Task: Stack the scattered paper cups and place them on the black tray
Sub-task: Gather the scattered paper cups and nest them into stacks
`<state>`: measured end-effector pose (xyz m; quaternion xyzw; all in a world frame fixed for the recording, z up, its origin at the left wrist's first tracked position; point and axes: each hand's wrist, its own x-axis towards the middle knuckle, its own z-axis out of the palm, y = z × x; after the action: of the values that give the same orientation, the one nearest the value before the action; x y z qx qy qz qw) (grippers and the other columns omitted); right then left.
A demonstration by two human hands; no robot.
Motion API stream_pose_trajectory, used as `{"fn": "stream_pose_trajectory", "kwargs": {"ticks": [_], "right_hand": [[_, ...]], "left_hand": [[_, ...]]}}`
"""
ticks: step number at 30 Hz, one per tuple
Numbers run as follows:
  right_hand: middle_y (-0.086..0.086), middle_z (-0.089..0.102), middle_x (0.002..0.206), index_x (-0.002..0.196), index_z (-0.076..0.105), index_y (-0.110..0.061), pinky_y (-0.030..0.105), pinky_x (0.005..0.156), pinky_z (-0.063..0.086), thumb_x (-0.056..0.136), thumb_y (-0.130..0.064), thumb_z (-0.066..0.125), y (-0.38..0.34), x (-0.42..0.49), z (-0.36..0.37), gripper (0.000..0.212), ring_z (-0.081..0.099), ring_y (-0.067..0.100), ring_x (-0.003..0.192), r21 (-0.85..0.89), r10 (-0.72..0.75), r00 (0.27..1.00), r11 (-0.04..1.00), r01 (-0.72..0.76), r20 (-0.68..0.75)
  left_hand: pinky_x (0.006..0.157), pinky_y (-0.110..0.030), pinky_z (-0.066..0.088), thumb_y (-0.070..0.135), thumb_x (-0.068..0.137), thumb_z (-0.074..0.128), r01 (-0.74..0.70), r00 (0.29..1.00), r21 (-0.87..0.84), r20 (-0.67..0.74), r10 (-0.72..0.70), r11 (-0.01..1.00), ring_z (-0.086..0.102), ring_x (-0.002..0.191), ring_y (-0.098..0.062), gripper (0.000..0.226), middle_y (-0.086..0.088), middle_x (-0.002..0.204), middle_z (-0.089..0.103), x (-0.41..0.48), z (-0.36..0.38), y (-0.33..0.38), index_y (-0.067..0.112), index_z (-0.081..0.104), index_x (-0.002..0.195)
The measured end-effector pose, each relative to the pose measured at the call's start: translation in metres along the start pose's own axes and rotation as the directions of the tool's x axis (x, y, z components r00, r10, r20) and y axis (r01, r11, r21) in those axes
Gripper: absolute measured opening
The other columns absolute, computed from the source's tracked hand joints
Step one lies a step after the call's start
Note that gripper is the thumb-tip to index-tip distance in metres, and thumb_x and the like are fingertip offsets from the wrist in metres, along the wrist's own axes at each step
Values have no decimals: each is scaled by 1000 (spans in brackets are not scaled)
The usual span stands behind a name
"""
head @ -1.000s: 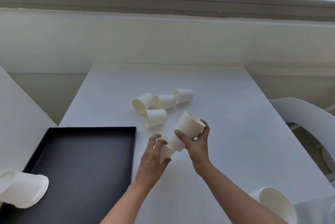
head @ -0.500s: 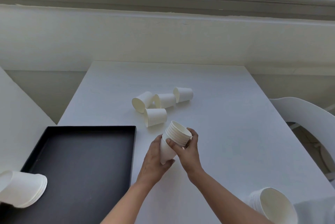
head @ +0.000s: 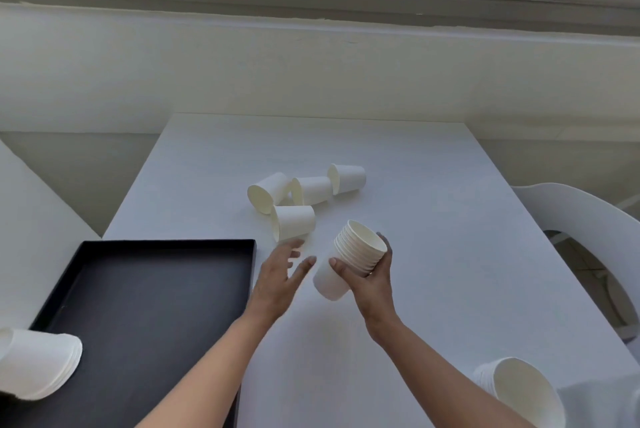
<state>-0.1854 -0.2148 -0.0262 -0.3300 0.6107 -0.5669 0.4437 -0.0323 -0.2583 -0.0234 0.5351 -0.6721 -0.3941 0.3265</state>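
Note:
My right hand [head: 372,280] grips a stack of several nested white paper cups [head: 349,257], tilted with its mouth up and to the right, above the white table [head: 433,219]. My left hand [head: 278,275] is open with fingers spread, just left of the stack and close below the nearest loose cup [head: 293,222]. Three more loose cups lie on their sides behind it: one [head: 267,192] at the left, one [head: 311,189] in the middle, one [head: 347,178] at the right. The black tray [head: 166,247] sits at the table's front left.
A stack of white cups [head: 38,363] lies on its side at the tray's near left corner. Another cup stack [head: 519,393] lies at the table's front right. A white chair [head: 588,219] stands to the right. A wall and window ledge run behind the table.
My left hand has let go of the single cup, now nested onto the stack's bottom, and opened toward the loose cups. My right hand moved the stack slightly right.

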Motion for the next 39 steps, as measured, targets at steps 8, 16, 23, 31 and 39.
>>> {"fn": "stream_pose_trajectory", "kwargs": {"ticks": [8, 16, 23, 31, 39], "right_hand": [[-21, 52, 118, 134, 24, -49, 42, 97, 48, 67, -26, 83, -2, 12, -8, 92, 54, 11, 114, 2, 1, 1000, 1000, -1, -15], [-16, 52, 119, 136, 25, -42, 36, 93, 48, 69, -24, 83, -1, 12, -13, 90, 53, 13, 114, 10, 3, 999, 1000, -3, -33], [-14, 53, 119, 136, 26, -39, 42, 95, 49, 70, -24, 81, -5, 12, -19, 87, 55, 16, 113, 0, 4, 998, 1000, -4, -60], [-17, 54, 116, 135, 29, -36, 37, 92, 49, 71, -23, 81, -9, 11, -22, 83, 56, 14, 111, -22, -11, 998, 1000, 10, -62], [-21, 53, 113, 129, 32, -37, 17, 76, 44, 71, -23, 81, -9, 9, -29, 77, 54, -4, 103, -37, -14, 997, 999, 11, -75]], "left_hand": [[72, -26, 45, 24, 88, 60, 364, 916, -107, -140, -377, 925, 62, 78, -18, 57, -9, 137, 39, 42, -16, 12, 9, 35, 137], [73, -35, 56, 8, 90, 55, 452, 848, -420, -72, -525, 787, 60, 63, -18, 27, -11, 88, 60, 61, -7, 12, -4, 53, 114], [54, -30, 53, 16, 93, 49, 428, 851, -235, -219, -477, 872, 62, 64, -21, 11, -8, 97, 64, 55, -7, 10, 10, 58, 89], [49, -23, 44, 52, 77, 63, 606, 757, -232, -125, -641, 761, 62, 53, -18, 44, -1, 72, 68, 58, -5, 12, 8, 66, 78], [51, -23, 49, 26, 78, 71, 543, 786, -261, -177, -593, 798, 61, 46, -15, 25, 1, 58, 63, 62, 5, 12, 14, 59, 60]]}}
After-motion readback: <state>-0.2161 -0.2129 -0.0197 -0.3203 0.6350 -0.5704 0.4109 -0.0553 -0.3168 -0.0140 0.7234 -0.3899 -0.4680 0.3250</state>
